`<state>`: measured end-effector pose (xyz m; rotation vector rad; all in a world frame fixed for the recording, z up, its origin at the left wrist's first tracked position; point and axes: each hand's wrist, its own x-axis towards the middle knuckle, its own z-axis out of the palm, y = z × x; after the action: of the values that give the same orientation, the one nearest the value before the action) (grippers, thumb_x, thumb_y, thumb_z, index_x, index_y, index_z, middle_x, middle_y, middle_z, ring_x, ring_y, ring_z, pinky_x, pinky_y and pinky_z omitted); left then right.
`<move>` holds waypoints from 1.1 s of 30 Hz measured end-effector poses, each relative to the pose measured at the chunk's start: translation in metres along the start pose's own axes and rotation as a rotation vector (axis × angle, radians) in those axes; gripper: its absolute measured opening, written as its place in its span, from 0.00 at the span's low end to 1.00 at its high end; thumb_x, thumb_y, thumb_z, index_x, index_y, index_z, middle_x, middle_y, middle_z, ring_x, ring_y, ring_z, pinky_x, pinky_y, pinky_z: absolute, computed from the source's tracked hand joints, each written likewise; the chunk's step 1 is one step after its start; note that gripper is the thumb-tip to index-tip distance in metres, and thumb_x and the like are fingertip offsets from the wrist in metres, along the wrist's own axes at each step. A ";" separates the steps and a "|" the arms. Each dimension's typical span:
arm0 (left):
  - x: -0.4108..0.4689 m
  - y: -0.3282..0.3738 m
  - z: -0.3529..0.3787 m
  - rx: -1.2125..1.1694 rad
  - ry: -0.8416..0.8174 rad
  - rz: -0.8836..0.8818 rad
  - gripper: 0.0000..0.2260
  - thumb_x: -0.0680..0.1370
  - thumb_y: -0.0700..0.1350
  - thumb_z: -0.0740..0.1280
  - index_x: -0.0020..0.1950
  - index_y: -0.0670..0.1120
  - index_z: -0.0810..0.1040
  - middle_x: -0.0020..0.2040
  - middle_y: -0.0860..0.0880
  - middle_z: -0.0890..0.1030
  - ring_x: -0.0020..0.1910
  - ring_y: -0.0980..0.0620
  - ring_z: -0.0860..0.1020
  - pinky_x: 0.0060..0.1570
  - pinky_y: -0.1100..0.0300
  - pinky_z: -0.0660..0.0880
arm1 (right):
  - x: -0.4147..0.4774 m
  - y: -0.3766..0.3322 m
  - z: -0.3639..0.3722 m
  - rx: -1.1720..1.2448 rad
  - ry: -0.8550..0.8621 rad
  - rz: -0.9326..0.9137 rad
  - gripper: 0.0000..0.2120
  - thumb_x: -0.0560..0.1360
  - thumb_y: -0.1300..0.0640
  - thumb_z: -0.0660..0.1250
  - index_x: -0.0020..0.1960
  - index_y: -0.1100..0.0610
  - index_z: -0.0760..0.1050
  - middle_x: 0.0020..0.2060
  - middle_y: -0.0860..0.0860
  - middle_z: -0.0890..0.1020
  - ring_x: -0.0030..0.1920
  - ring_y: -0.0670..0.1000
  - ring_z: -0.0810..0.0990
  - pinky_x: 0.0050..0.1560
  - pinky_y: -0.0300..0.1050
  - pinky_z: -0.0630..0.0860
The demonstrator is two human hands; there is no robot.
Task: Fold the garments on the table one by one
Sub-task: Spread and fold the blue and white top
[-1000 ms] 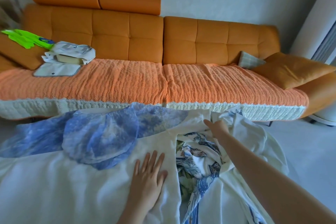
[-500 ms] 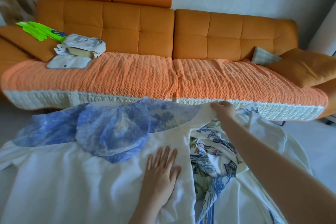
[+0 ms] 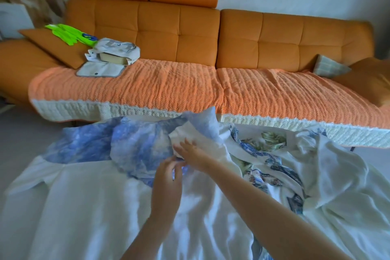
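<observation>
Hidden / unclear: the table top is fully covered by cloth. The white garment (image 3: 88, 213) is cut off by the lower frame edge, and its end toward the sofa (image 3: 190, 34) runs under a blue tie-dye garment (image 3: 135, 145), so the neckline cannot be made out. Both hands are slightly blurred.

White garment: lies spread flat in front of the sofa. Its long axis runs from the sofa toward the camera, with one sleeve-like flap spreading out to the left. Its right edge is turned over into a raised fold (image 3: 190, 134) against the blue garment.

Right hand (image 3: 195, 154): on that fold, on the side away from the sofa. The fingers (image 3: 182, 145) lie nearly straight across the white cloth. The thumb is hidden, so I cannot tell whether it grips.

Left hand (image 3: 166, 183): just beside the right hand, farther from the sofa. The fingers (image 3: 172, 165) are curled at the border between blue and white cloth. I cannot tell whether they pinch anything.

To the right, in front of the sofa: a crumpled floral print garment (image 3: 268, 158), partly buried under another white garment (image 3: 329, 175).
</observation>
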<state>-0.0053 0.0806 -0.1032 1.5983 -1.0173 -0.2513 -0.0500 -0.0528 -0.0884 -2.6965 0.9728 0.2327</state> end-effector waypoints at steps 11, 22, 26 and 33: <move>0.061 -0.048 0.033 0.890 -0.596 0.207 0.38 0.68 0.63 0.32 0.76 0.56 0.55 0.77 0.50 0.53 0.76 0.48 0.52 0.71 0.41 0.47 | 0.017 0.083 -0.014 -0.176 0.183 0.153 0.31 0.77 0.38 0.35 0.76 0.50 0.37 0.76 0.51 0.39 0.75 0.54 0.36 0.74 0.51 0.37; 0.052 -0.064 0.037 0.951 -0.650 0.228 0.34 0.73 0.67 0.30 0.77 0.56 0.44 0.77 0.52 0.42 0.76 0.52 0.43 0.73 0.43 0.43 | 0.027 0.107 0.006 -0.130 0.051 0.314 0.29 0.80 0.39 0.40 0.76 0.48 0.35 0.76 0.51 0.38 0.76 0.55 0.38 0.72 0.58 0.35; 0.056 -0.054 0.029 0.953 -0.569 0.201 0.33 0.75 0.62 0.39 0.73 0.50 0.65 0.73 0.49 0.65 0.72 0.50 0.65 0.67 0.44 0.63 | 0.037 0.082 -0.003 -0.081 0.265 0.167 0.30 0.80 0.39 0.42 0.77 0.49 0.37 0.76 0.49 0.38 0.76 0.52 0.37 0.74 0.51 0.36; 0.073 -0.054 -0.002 0.532 -0.662 0.120 0.23 0.79 0.57 0.54 0.71 0.49 0.69 0.73 0.48 0.67 0.73 0.52 0.61 0.73 0.50 0.54 | 0.035 0.052 0.016 -0.020 0.099 0.150 0.40 0.70 0.32 0.35 0.77 0.51 0.50 0.77 0.54 0.47 0.76 0.58 0.44 0.74 0.57 0.44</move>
<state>0.0653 0.0273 -0.1244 1.9690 -1.7967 -0.4745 -0.0577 -0.1069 -0.1221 -2.6770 1.2101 0.1397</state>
